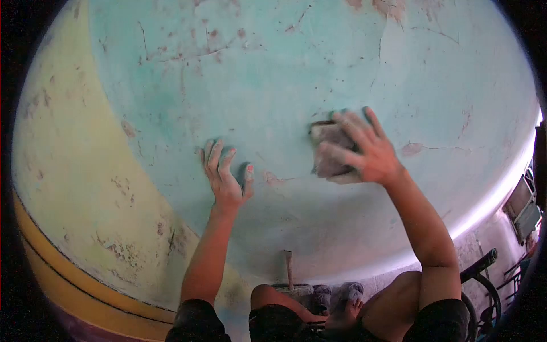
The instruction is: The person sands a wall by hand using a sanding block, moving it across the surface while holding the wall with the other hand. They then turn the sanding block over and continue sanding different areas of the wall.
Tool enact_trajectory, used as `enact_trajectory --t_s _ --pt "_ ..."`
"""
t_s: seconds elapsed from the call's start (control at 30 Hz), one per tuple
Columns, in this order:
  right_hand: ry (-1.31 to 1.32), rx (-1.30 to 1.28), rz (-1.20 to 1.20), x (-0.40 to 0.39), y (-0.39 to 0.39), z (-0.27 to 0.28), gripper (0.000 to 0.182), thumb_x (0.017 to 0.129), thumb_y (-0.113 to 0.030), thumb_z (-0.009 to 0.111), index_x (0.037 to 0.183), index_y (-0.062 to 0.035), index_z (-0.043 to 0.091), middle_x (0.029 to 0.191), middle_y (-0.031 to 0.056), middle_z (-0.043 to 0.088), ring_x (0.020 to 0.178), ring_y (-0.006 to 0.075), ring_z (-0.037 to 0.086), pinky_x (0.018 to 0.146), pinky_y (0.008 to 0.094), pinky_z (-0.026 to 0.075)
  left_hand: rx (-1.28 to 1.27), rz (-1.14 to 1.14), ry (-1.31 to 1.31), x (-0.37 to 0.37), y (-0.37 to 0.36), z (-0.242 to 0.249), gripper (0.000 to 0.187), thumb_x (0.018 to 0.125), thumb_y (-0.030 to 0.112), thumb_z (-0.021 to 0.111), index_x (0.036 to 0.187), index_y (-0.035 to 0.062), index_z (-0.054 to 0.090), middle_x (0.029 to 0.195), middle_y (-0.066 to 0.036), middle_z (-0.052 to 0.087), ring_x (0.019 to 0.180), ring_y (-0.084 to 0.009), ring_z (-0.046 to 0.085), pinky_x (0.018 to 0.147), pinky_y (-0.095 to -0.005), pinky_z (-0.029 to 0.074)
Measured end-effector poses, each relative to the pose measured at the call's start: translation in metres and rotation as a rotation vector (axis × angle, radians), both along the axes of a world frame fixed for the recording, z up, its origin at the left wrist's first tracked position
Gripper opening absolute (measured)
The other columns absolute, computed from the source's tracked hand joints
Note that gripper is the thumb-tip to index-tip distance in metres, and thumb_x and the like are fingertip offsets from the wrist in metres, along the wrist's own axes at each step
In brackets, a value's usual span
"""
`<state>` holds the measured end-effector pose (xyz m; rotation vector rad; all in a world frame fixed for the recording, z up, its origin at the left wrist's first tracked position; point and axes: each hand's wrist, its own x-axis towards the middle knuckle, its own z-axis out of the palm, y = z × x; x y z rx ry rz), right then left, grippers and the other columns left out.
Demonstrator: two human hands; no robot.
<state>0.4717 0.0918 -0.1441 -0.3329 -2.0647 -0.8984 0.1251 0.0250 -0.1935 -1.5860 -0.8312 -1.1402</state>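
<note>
My right hand [367,148] presses a dusty dark-grey piece of sandpaper [332,149] flat against the pale green wall [273,91]. Whether a block sits inside the sandpaper cannot be made out, and the hand is slightly blurred. To its left, my left hand [227,176] rests against the same wall with fingers apart, holding nothing. Whitish dust coats the fingers of both hands. Around them the paint shows cracks, chips and brownish patches.
A yellow wall section [85,148] meets the green at left, above an orange-brown band [85,285]. Low in the middle, a tool with an upright handle [289,268] stands near my feet. A black metal chair frame [481,268] is at right.
</note>
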Motion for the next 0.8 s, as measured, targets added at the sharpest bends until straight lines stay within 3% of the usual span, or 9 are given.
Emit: enact_trajectory --t_s 0.03,0.13,0.23,0.37,0.43,0.5,0.63,0.7,0.8 --pt "0.008 -0.043 -0.011 0.013 0.0 0.008 0.1 0.065 -0.046 0.088 0.151 -0.0302 0.04 0.156 0.019 0.032 0.145 0.0398 0.031 0.116 0.0628 0.026 -0.011 -0.026 -0.051 0.001 0.0 -0.002 0.047 0.094 0.022 0.06 0.133 0.0038 0.043 0.145 -0.022 0.041 0.138 -0.0418 0.036 0.115 -0.0638 0.02" --pt "0.666 -0.012 -0.014 0.039 0.021 0.026 0.107 0.064 -0.047 0.089 0.153 -0.0166 0.037 0.158 0.023 0.027 0.142 0.043 0.032 0.117 0.0628 0.024 -0.003 -0.037 -0.106 0.008 -0.002 -0.012 0.047 0.095 0.023 0.059 0.134 0.0028 0.042 0.145 -0.023 0.042 0.138 -0.0424 0.035 0.115 -0.0635 0.02" --pt "0.65 0.035 -0.093 0.038 0.02 0.006 0.107 0.062 -0.048 0.089 0.151 -0.0178 0.04 0.156 0.0247 0.027 0.143 0.0442 0.031 0.117 0.065 0.021 -0.002 0.111 -0.086 0.014 -0.001 -0.019 0.047 0.096 0.025 0.058 0.134 0.0019 0.043 0.146 -0.024 0.042 0.138 -0.0428 0.035 0.115 -0.0635 0.02" --pt "0.214 -0.005 -0.11 0.036 0.004 -0.005 0.107 0.06 -0.051 0.09 0.151 -0.0202 0.042 0.154 0.0247 0.033 0.143 0.0444 0.03 0.118 0.0619 0.022 0.014 0.112 -0.129 0.018 0.003 -0.018 0.049 0.097 0.03 0.057 0.135 0.0014 0.044 0.147 -0.025 0.041 0.139 -0.0438 0.034 0.115 -0.0641 0.02" --pt "0.567 0.037 -0.025 0.044 0.021 0.014 0.107 0.061 -0.051 0.09 0.151 -0.0207 0.041 0.154 0.0246 0.031 0.142 0.044 0.031 0.118 0.0596 0.023 0.028 0.135 -0.155 0.02 0.004 -0.021 0.053 0.093 0.036 0.058 0.133 0.0022 0.049 0.145 -0.025 0.044 0.139 -0.0457 0.036 0.114 -0.0656 0.019" --pt "0.67 0.057 -0.009 0.046 0.026 0.025 0.108 0.061 -0.051 0.09 0.152 -0.02 0.04 0.155 0.0245 0.029 0.141 0.0441 0.031 0.117 0.0624 0.022 0.035 0.129 -0.164 0.022 0.006 -0.019 0.054 0.093 0.037 0.059 0.134 0.0024 0.048 0.145 -0.026 0.044 0.139 -0.0458 0.036 0.114 -0.0659 0.019" --pt "0.256 -0.017 -0.11 0.018 0.003 -0.001 0.1 0.065 -0.048 0.088 0.151 -0.0271 0.04 0.156 0.024 0.028 0.145 0.0423 0.029 0.117 0.0661 0.019 0.027 0.12 -0.177 0.022 0.006 -0.025 0.059 0.093 0.042 0.059 0.135 0.0021 0.048 0.147 -0.028 0.042 0.14 -0.0461 0.035 0.114 -0.0671 0.016" --pt "0.03 0.199 -0.191 0.028 0.017 0.003 0.1 0.065 -0.047 0.089 0.15 -0.026 0.042 0.156 0.0235 0.028 0.143 0.0425 0.032 0.117 0.064 0.021 0.006 0.131 -0.159 0.023 0.004 -0.027 0.062 0.095 0.045 0.056 0.138 0.0016 0.045 0.149 -0.028 0.039 0.142 -0.047 0.032 0.115 -0.0672 0.016" --pt "0.636 0.044 0.002 0.031 0.02 0.038 0.106 0.063 -0.045 0.091 0.152 -0.0241 0.038 0.155 0.0232 0.03 0.139 0.0436 0.036 0.116 0.0621 0.026 -0.027 0.135 -0.147 0.025 0.002 -0.027 0.068 0.096 0.051 0.052 0.141 0.001 0.042 0.153 -0.028 0.035 0.144 -0.0483 0.028 0.115 -0.0674 0.015"
